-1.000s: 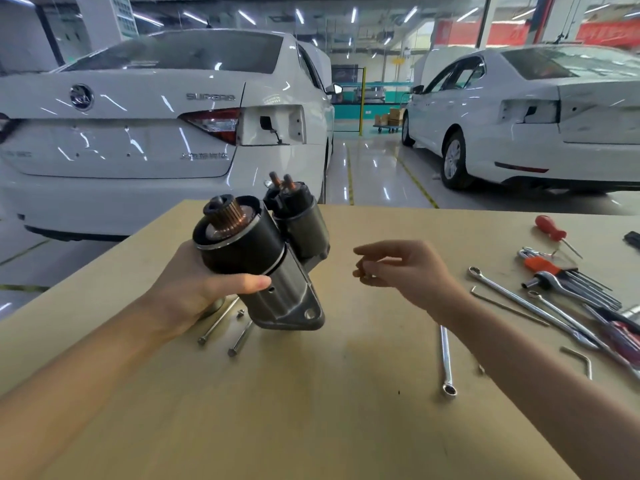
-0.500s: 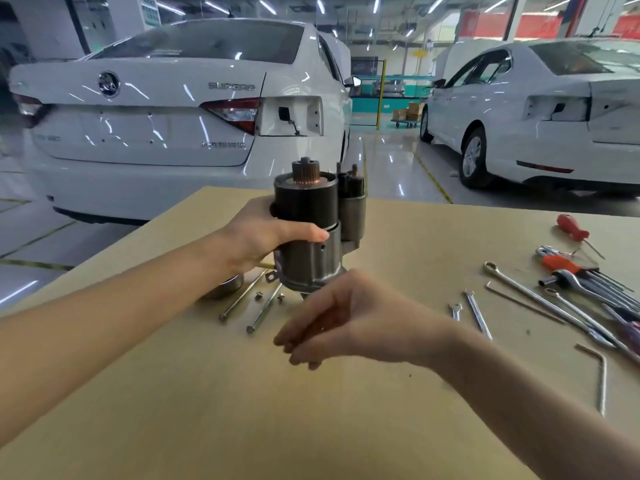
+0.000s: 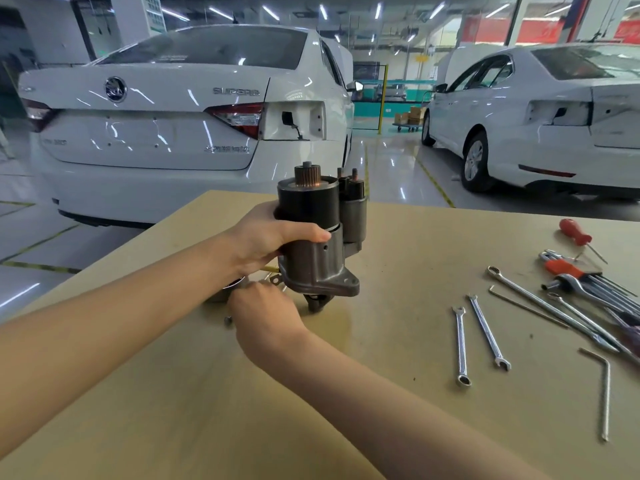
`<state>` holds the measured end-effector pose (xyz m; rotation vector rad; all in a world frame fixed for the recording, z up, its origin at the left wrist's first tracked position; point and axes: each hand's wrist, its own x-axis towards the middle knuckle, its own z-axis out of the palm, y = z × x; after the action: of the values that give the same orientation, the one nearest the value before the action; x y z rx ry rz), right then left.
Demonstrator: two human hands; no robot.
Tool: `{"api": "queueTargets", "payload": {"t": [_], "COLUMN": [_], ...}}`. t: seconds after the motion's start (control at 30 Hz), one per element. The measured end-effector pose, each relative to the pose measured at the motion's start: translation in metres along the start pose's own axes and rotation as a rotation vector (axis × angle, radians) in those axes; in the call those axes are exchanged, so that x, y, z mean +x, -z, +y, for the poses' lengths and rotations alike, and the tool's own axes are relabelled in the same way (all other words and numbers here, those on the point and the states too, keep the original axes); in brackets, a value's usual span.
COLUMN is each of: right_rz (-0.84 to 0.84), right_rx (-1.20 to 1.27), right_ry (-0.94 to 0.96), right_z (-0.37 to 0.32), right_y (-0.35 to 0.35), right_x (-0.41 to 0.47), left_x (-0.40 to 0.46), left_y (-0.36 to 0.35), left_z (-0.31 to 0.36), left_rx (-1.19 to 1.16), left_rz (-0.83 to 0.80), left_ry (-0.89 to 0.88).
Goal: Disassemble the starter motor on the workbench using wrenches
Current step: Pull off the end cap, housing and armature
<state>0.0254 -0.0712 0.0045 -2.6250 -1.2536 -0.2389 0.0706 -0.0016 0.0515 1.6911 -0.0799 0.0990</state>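
The starter motor (image 3: 311, 216) stands upright on the tan workbench (image 3: 398, 427), copper commutator end up and mounting flange down. My left hand (image 3: 266, 237) grips its black body from the left, thumb across the front. My right hand (image 3: 266, 310) reaches across under the left wrist to the small loose parts left of the motor's base. Its fingers point away from me and hide what they touch. A bolt end (image 3: 227, 319) and part of a round metal cap (image 3: 232, 285) show beside it. Two small wrenches (image 3: 460, 344) lie to the right.
At the right of the bench lie longer wrenches (image 3: 540, 303), an orange hex-key set (image 3: 564, 268), a red screwdriver (image 3: 575, 235) and a bent hex key (image 3: 604, 393). Two white cars (image 3: 156, 133) stand beyond the bench's far edge.
The motor went from tilted in the air to upright on the bench. My right hand swept from the right side across to the loose parts left of the motor's base.
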Motion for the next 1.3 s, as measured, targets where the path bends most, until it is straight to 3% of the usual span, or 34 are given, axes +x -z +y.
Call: {"api": "queueTargets", "payload": {"t": [0.1,0.17,0.2,0.27,0.33,0.37,0.43,0.6,0.83,1.0,1.13,1.3], "right_rz": [0.249,0.631,0.806,0.943,0.745,0.586,0.361,0.585,0.72,0.662,0.601,0.558], "right_rx": [-0.035,0.078,0.184,0.443,0.79,0.956,1.179,1.18,1.169,1.098,1.105,1.116], "right_ry": [0.172,0.23,0.203,-0.019,-0.337,-0.397,-0.33,-0.248,-0.212,-0.191,-0.233,-0.383], "right_z": [0.011,0.035,0.052,0.089,0.119,0.127,0.135,0.128,0.116,0.119,0.128,0.141], "right_y": [0.005,0.014,0.02,0.035,0.05,0.054,0.051,0.038,0.04,0.05,0.053,0.05], "right_x": [-0.024,-0.047,-0.057,-0.066,-0.054,-0.046,-0.031,-0.019,-0.017,-0.027,-0.042,-0.058], "left_x": [0.0,0.001,0.001,0.001,0.0,-0.001,-0.003,-0.005,-0.014,-0.024,-0.023,-0.022], "left_y": [0.004,0.009,0.012,0.018,0.021,0.02,0.018,0.014,-0.003,-0.019,-0.034,-0.021], "left_z": [-0.004,-0.007,-0.008,-0.009,-0.008,-0.007,-0.004,-0.005,-0.017,-0.021,-0.007,0.029], "left_rx": [-0.008,-0.028,-0.027,0.0,0.024,0.033,0.034,-0.008,-0.141,-0.239,-0.407,-0.537], "left_rz": [-0.051,-0.089,-0.113,-0.187,-0.268,-0.303,-0.365,-0.396,-0.087,-0.025,0.114,0.099], "left_ry": [-0.029,-0.039,-0.044,-0.054,-0.059,-0.063,-0.06,-0.075,-0.196,-0.253,-0.24,-0.221]}}
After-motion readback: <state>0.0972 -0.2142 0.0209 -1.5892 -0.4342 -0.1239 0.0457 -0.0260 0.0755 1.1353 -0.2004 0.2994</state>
